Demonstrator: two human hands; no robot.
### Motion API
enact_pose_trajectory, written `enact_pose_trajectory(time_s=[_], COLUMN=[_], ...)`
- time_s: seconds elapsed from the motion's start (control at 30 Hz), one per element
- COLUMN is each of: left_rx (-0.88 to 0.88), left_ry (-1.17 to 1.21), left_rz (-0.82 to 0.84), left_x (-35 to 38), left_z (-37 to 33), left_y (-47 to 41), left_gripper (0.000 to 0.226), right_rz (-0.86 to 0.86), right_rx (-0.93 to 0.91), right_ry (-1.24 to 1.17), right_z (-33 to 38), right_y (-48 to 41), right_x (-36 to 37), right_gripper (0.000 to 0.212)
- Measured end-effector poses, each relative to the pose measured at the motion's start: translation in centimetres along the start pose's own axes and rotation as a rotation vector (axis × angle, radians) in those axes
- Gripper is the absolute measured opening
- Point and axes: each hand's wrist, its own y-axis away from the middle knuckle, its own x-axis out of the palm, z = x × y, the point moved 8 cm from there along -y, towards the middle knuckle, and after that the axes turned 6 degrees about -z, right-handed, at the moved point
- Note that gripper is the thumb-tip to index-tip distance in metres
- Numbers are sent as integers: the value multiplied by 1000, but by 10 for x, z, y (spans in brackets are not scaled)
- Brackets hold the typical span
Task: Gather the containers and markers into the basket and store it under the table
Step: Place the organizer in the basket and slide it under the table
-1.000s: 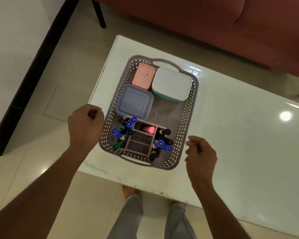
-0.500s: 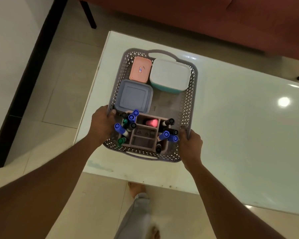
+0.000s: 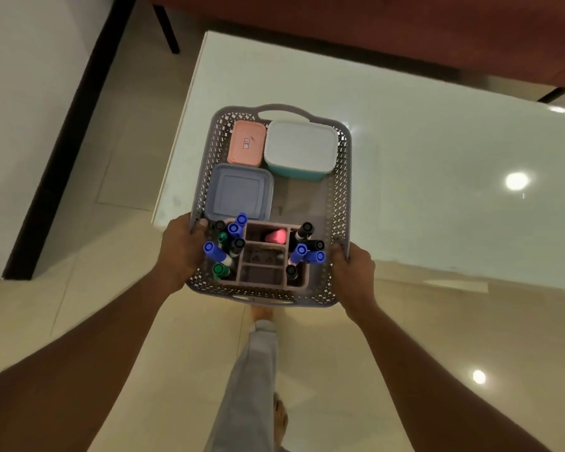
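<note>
The grey perforated basket [image 3: 337, 203] is held up over the table's near left corner, its near end past the table edge. Inside lie a pink container [image 3: 246, 143], a white-lidded teal container [image 3: 300, 148] and a blue-grey container [image 3: 240, 192]. A pink divided holder [image 3: 263, 256] at the near end carries several blue, black and green markers [image 3: 299, 252]. My left hand [image 3: 180, 252] grips the basket's left wall. My right hand [image 3: 353, 265] grips its right wall.
The glossy white table [image 3: 437, 177] stretches right and back. A red sofa [image 3: 405, 27] stands behind it, with a dark leg [image 3: 167, 31] at the left. Beige tiled floor lies below, with my legs and feet [image 3: 261, 353] under the basket. A white wall with black skirting runs along the left.
Both hands went from hovering beside the basket to gripping its side walls. The basket has since come toward me, its near end now past the table edge.
</note>
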Motion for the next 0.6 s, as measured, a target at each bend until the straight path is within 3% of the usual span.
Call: enact_pose_trajectory(time_s=[0.27, 0.6], left_rx=[-28, 52], left_ry=[-15, -173], left_rz=[-2, 16], left_x=[-28, -46], left_z=[103, 256], left_y=[118, 208], left_gripper=[28, 27], right_rz=[-1, -15], right_rx=[70, 159], right_ry=[-32, -73], right_z=[-85, -219], right_y=[144, 293], right_x=[-13, 38], right_gripper=[42, 31])
